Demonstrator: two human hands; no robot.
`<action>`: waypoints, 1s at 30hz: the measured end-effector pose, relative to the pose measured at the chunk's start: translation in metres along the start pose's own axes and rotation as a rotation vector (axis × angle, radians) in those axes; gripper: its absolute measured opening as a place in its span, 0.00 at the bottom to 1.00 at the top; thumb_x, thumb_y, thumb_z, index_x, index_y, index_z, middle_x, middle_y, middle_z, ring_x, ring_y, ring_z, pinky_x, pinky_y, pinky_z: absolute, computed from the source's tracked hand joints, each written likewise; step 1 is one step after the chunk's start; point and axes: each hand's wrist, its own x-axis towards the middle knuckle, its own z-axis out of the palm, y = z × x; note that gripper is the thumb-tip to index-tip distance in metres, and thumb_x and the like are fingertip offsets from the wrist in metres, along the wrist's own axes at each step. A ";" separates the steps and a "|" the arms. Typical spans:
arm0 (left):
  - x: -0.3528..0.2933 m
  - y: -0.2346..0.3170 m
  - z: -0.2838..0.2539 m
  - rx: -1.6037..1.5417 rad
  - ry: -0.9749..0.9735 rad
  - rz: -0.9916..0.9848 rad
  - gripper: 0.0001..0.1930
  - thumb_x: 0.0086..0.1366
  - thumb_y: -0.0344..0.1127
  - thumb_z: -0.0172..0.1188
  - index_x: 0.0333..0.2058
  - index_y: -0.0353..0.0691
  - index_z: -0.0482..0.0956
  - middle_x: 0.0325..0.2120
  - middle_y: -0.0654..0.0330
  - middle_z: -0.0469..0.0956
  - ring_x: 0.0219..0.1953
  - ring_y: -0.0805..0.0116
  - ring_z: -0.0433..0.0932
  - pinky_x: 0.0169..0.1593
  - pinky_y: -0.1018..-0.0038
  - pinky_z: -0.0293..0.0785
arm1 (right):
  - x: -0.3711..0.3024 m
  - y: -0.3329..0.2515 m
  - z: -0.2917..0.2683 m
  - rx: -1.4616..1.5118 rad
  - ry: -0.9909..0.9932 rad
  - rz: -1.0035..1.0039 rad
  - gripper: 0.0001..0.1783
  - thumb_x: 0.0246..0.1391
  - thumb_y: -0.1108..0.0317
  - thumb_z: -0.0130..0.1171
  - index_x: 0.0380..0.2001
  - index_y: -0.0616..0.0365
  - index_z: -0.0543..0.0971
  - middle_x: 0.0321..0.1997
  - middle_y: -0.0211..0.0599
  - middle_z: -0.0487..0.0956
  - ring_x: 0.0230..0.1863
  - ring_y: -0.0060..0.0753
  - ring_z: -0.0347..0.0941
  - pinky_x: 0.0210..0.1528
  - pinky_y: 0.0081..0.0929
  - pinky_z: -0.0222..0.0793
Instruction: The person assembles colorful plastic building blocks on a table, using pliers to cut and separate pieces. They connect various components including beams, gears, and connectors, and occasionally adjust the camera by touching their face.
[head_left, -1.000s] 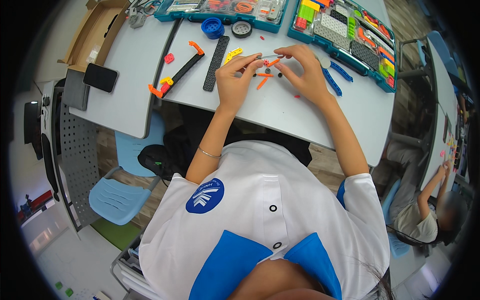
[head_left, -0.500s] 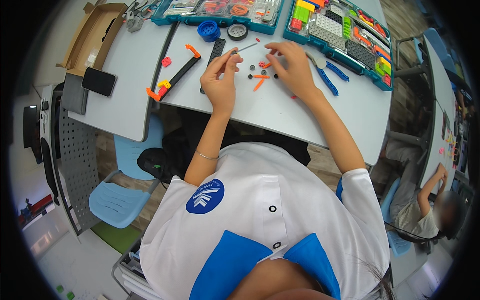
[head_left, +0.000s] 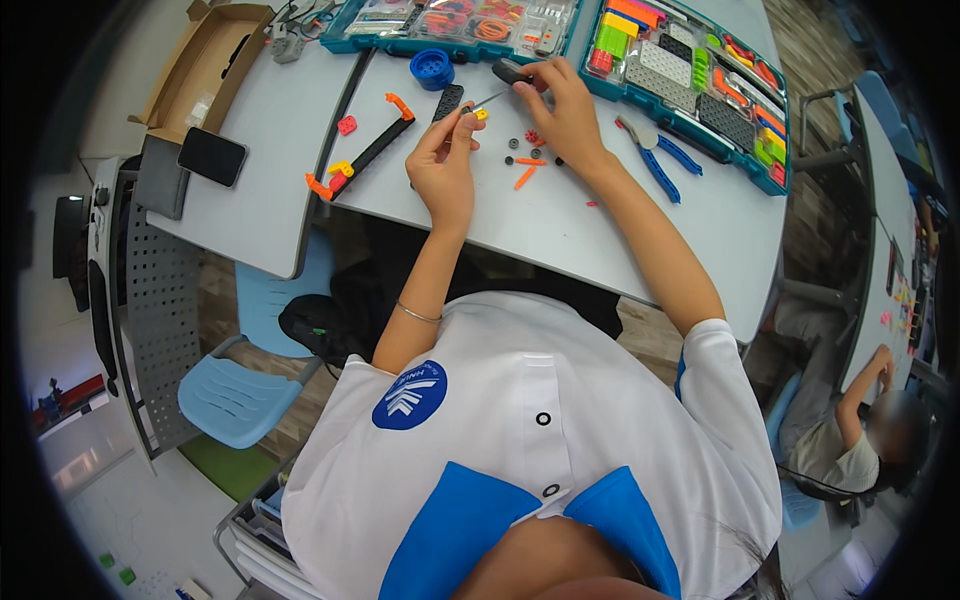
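Note:
My left hand (head_left: pixel 443 172) pinches a thin metal axle (head_left: pixel 489 100), whose free end points toward my right hand. Beside the left fingertips shows a small yellow piece (head_left: pixel 481 115); whether it is held or lies behind them is unclear. My right hand (head_left: pixel 566 108) grips a wheel with a dark tyre (head_left: pixel 511 71), tilted close to the axle's tip. Behind my left hand lies a dark perforated beam (head_left: pixel 449 101), partly covered. A blue wheel (head_left: pixel 432 69) stands just beyond it. Orange pins (head_left: pixel 525 178), a red gear (head_left: pixel 532 136) and small grey rings lie between my forearms.
Blue-handled pliers (head_left: pixel 658 162) lie right of my right forearm. Two teal parts cases (head_left: pixel 690 133) line the far side. On the left are a black bar with orange ends (head_left: pixel 375 150), a red block (head_left: pixel 347 125), a phone (head_left: pixel 212 158) and an open cardboard box (head_left: pixel 205 75).
My right hand has moved up and left and picked up the dark-tyred wheel from the table, bringing it near the axle. The yellow piece now shows by my left fingers. The view has shifted slightly.

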 end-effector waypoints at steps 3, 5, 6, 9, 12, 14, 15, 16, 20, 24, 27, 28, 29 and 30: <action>-0.001 0.000 0.002 -0.011 0.006 -0.007 0.13 0.69 0.34 0.62 0.48 0.32 0.84 0.32 0.60 0.84 0.28 0.81 0.75 0.33 0.84 0.68 | -0.004 0.004 -0.015 -0.006 -0.055 -0.034 0.11 0.55 0.65 0.66 0.40 0.58 0.82 0.38 0.36 0.75 0.38 0.43 0.74 0.40 0.36 0.70; -0.001 0.001 0.001 -0.012 -0.004 -0.002 0.13 0.69 0.33 0.62 0.48 0.31 0.83 0.33 0.59 0.85 0.29 0.81 0.76 0.34 0.84 0.69 | -0.004 0.002 -0.018 -0.120 -0.093 -0.145 0.10 0.54 0.66 0.67 0.39 0.56 0.83 0.37 0.36 0.75 0.41 0.41 0.73 0.44 0.35 0.68; -0.001 0.001 0.001 -0.008 -0.016 0.003 0.13 0.69 0.33 0.62 0.48 0.31 0.83 0.33 0.59 0.85 0.30 0.80 0.76 0.35 0.83 0.70 | -0.005 -0.001 -0.017 -0.175 -0.114 -0.191 0.10 0.53 0.66 0.67 0.39 0.56 0.83 0.37 0.36 0.75 0.42 0.41 0.73 0.45 0.35 0.67; -0.001 -0.001 0.001 -0.011 -0.045 0.014 0.13 0.68 0.32 0.63 0.47 0.30 0.83 0.35 0.58 0.85 0.32 0.78 0.78 0.37 0.82 0.73 | -0.008 -0.003 -0.013 -0.255 -0.184 -0.205 0.10 0.53 0.66 0.67 0.39 0.54 0.83 0.36 0.34 0.75 0.45 0.39 0.72 0.48 0.36 0.65; 0.000 -0.002 0.001 0.011 -0.070 -0.003 0.13 0.68 0.32 0.64 0.47 0.30 0.83 0.36 0.57 0.85 0.34 0.76 0.80 0.38 0.80 0.75 | -0.007 -0.005 -0.015 -0.184 -0.172 -0.158 0.10 0.53 0.68 0.66 0.39 0.54 0.83 0.35 0.34 0.75 0.44 0.39 0.72 0.47 0.37 0.65; 0.000 -0.002 0.000 0.028 -0.077 -0.013 0.13 0.67 0.32 0.64 0.47 0.31 0.83 0.36 0.58 0.85 0.35 0.76 0.81 0.38 0.80 0.76 | -0.006 -0.002 -0.016 -0.148 -0.114 -0.143 0.09 0.54 0.69 0.65 0.39 0.55 0.82 0.34 0.35 0.76 0.42 0.39 0.73 0.45 0.37 0.67; 0.000 -0.002 0.001 0.032 -0.078 -0.010 0.14 0.67 0.32 0.65 0.47 0.31 0.83 0.36 0.58 0.85 0.35 0.76 0.81 0.37 0.80 0.75 | -0.004 0.002 -0.018 -0.154 -0.072 -0.144 0.08 0.55 0.70 0.64 0.39 0.56 0.82 0.34 0.35 0.77 0.41 0.39 0.74 0.44 0.36 0.68; 0.001 -0.002 0.001 0.036 -0.080 -0.007 0.14 0.67 0.32 0.65 0.47 0.31 0.83 0.36 0.59 0.85 0.35 0.76 0.81 0.37 0.81 0.75 | -0.003 0.005 -0.020 -0.160 -0.031 -0.145 0.07 0.55 0.71 0.63 0.39 0.56 0.82 0.33 0.36 0.77 0.39 0.38 0.75 0.42 0.36 0.68; 0.000 0.002 0.002 0.051 -0.085 -0.035 0.13 0.66 0.32 0.66 0.47 0.33 0.83 0.36 0.59 0.85 0.35 0.77 0.81 0.35 0.82 0.73 | -0.007 0.006 -0.027 -0.116 -0.015 -0.019 0.06 0.58 0.74 0.59 0.39 0.58 0.81 0.34 0.38 0.79 0.35 0.38 0.76 0.37 0.32 0.72; -0.001 0.005 0.003 0.014 -0.113 -0.046 0.12 0.66 0.32 0.65 0.47 0.35 0.80 0.38 0.57 0.85 0.35 0.77 0.81 0.35 0.83 0.72 | -0.016 0.010 -0.036 -0.109 -0.020 0.060 0.06 0.59 0.74 0.58 0.39 0.58 0.81 0.36 0.38 0.80 0.33 0.36 0.77 0.36 0.29 0.72; -0.001 0.002 0.002 -0.031 -0.134 -0.051 0.12 0.66 0.31 0.64 0.46 0.36 0.77 0.40 0.56 0.85 0.36 0.77 0.81 0.36 0.83 0.72 | -0.019 0.006 -0.047 -0.102 -0.062 0.038 0.06 0.58 0.74 0.59 0.39 0.59 0.81 0.35 0.37 0.80 0.31 0.35 0.76 0.35 0.29 0.72; -0.001 0.001 0.002 -0.046 -0.143 -0.053 0.12 0.67 0.31 0.64 0.46 0.36 0.76 0.40 0.56 0.85 0.36 0.77 0.81 0.36 0.83 0.72 | -0.020 0.002 -0.051 -0.108 -0.083 0.012 0.06 0.58 0.74 0.59 0.39 0.59 0.81 0.35 0.37 0.80 0.31 0.34 0.76 0.35 0.28 0.72; -0.001 -0.001 0.001 -0.045 -0.150 -0.051 0.12 0.67 0.30 0.64 0.46 0.36 0.75 0.40 0.56 0.85 0.36 0.77 0.81 0.36 0.83 0.72 | -0.022 -0.002 -0.053 -0.095 -0.139 0.007 0.06 0.58 0.73 0.60 0.38 0.59 0.81 0.35 0.36 0.79 0.32 0.35 0.76 0.36 0.29 0.72; 0.000 -0.002 0.002 -0.043 -0.158 -0.049 0.12 0.67 0.30 0.64 0.46 0.36 0.75 0.41 0.56 0.85 0.36 0.77 0.81 0.36 0.83 0.72 | -0.026 -0.007 -0.056 -0.083 -0.194 0.002 0.06 0.57 0.73 0.60 0.38 0.58 0.82 0.35 0.36 0.79 0.32 0.35 0.76 0.36 0.30 0.71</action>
